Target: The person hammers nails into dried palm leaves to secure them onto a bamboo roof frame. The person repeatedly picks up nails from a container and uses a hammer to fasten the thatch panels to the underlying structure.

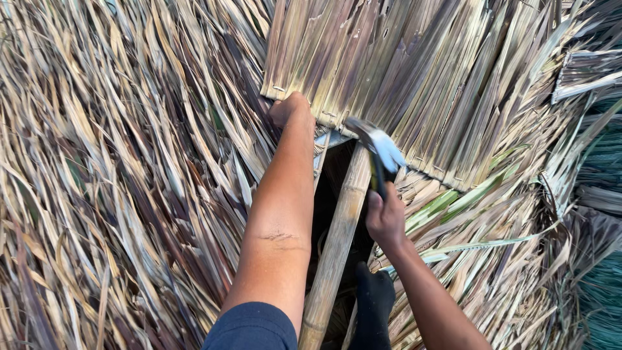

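My left hand (pixel 289 110) reaches up and grips the lower edge of a flat panel of folded dried palm leaves (pixel 414 71) at its left corner. My right hand (pixel 385 217) is closed around the dark handle of a claw hammer (pixel 379 148), whose metal head is raised and blurred just below the panel's stitched edge. Between my arms a bamboo pole (pixel 337 240) runs from the bottom of the view up to that edge, where the panel meets it.
Loose dried palm thatch (pixel 129 175) covers the whole left side. More leaf panels, some with green strips (pixel 447 201), overlap on the right. A dark gap (pixel 327 194) opens beside the pole. A dark foot or sock (pixel 372 304) shows below the right hand.
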